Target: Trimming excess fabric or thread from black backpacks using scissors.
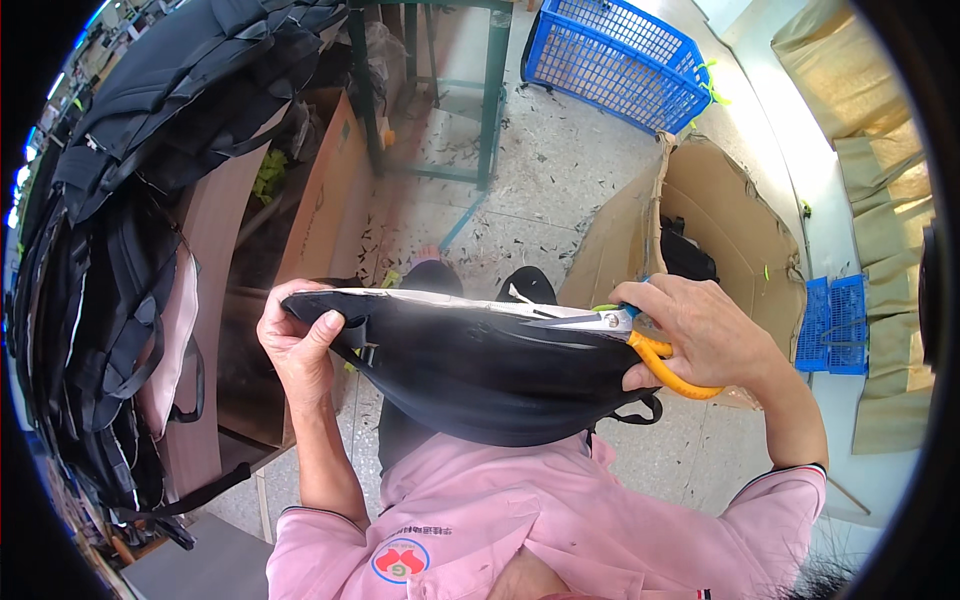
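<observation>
Across my lap lies a black fabric bag piece (490, 375), its pale raw edge running along the far side. My left hand (300, 345) pinches the left corner of this piece, thumb on top. In my right hand (705, 330) is a pair of scissors (668, 368) with yellow handles. Their metal blades point left and lie along the pale edge, near a loose white strip. The right fingers also rest by the right end of the bag piece; whether they grip the cloth is hard to tell. A black strap loop hangs from its lower right.
Black bags (120, 270) are heaped on a table at the left, beside a cardboard box (325, 210). An open carton (735, 190) with black pieces inside stands at the right. Farther off are a blue plastic crate (620, 65) and a green metal stool frame (487, 110). Dark scraps litter the floor.
</observation>
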`<state>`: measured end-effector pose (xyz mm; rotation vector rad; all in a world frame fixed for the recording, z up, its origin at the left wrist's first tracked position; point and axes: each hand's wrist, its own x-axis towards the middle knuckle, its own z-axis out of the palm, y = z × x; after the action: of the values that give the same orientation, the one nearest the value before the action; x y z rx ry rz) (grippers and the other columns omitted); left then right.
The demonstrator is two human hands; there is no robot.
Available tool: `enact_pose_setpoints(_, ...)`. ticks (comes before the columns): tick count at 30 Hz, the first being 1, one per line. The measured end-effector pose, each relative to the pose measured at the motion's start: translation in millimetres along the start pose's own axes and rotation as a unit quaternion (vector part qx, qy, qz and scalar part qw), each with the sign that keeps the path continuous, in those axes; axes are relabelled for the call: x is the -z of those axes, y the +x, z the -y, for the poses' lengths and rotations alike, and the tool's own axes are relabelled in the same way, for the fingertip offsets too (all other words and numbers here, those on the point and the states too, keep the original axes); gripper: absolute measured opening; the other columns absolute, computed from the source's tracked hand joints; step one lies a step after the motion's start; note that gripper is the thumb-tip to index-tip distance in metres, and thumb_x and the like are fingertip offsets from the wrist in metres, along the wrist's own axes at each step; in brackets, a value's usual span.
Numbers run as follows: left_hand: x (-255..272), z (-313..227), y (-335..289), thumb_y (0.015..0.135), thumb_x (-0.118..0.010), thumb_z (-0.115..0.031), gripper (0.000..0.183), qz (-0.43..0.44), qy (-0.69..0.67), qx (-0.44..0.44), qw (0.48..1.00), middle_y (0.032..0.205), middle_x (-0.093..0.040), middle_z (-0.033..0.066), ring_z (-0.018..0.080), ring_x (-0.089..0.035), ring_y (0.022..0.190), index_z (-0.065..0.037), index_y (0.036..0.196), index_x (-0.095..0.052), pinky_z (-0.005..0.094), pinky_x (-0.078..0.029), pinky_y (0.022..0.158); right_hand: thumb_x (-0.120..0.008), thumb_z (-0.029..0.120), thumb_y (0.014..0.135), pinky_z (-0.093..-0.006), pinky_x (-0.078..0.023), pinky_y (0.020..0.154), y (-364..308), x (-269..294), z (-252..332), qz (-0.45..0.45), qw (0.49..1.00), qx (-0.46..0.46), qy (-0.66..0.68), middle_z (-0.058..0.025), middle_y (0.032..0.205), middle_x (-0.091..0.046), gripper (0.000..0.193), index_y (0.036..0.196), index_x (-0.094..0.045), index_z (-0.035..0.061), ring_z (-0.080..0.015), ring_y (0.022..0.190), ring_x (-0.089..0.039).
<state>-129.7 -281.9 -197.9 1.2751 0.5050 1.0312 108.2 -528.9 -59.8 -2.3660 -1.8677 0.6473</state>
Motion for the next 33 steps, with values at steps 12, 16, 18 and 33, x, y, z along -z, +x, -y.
enact_pose_setpoints(12, -3.4, -6.0, -5.8, 0.065, -0.079, -0.007, 0.035, -0.011, 0.004, 0.012, 1.000, 0.083, -0.061, 0.0041, 0.0110, -0.057, 0.076, -0.001, 0.093, -0.058, 0.0238, -0.045, 0.074, -0.067, 0.054, 0.071, -0.0384, -0.042, 0.062, 12.1, -9.2, 6.1, 0.019, 0.999, 0.019, 0.025, -0.0126, 0.074, -0.055, 0.062, 0.107, -0.051, 0.0068, -0.0292, 0.074, -0.057)
enact_pose_setpoints(16, -4.8, -7.7, -4.5, 0.065, -0.079, -0.007, 0.035, -0.009, -0.004, 0.021, 1.000, 0.083, -0.061, 0.0043, 0.0115, -0.058, 0.076, -0.001, 0.093, -0.058, 0.0240, -0.046, 0.074, -0.068, 0.052, 0.071, -0.0381, -0.042, 0.060, 10.3, -10.9, 6.2, 0.002, 1.000, 0.017, -0.001, -0.0137, 0.075, -0.056, 0.060, 0.105, -0.051, 0.0065, -0.0295, 0.072, -0.058)
enact_pose_setpoints(18, -6.1, -8.9, -4.2, 0.065, -0.079, -0.007, 0.035, -0.005, -0.005, 0.024, 1.000, 0.083, -0.061, 0.0044, 0.0117, -0.058, 0.076, -0.001, 0.093, -0.058, 0.0243, -0.046, 0.074, -0.068, 0.052, 0.071, -0.0380, -0.042, 0.059, 13.1, -6.4, 10.4, -0.013, 1.000, 0.028, 0.002, -0.0136, 0.074, -0.056, 0.059, 0.104, -0.051, 0.0066, -0.0296, 0.071, -0.058)
enact_pose_setpoints(33, -6.2, -8.2, -2.4, 0.066, -0.078, -0.005, 0.035, 0.009, -0.014, 0.036, 0.999, 0.083, -0.060, 0.0026, 0.0098, -0.056, 0.075, -0.002, 0.093, -0.058, 0.0232, -0.046, 0.072, -0.068, 0.049, 0.073, -0.0360, -0.037, 0.048, 26.6, -18.1, 9.1, -0.079, 0.991, 0.088, -0.065, -0.0079, 0.060, -0.048, 0.053, 0.099, -0.050, 0.0061, -0.0251, 0.055, -0.051)
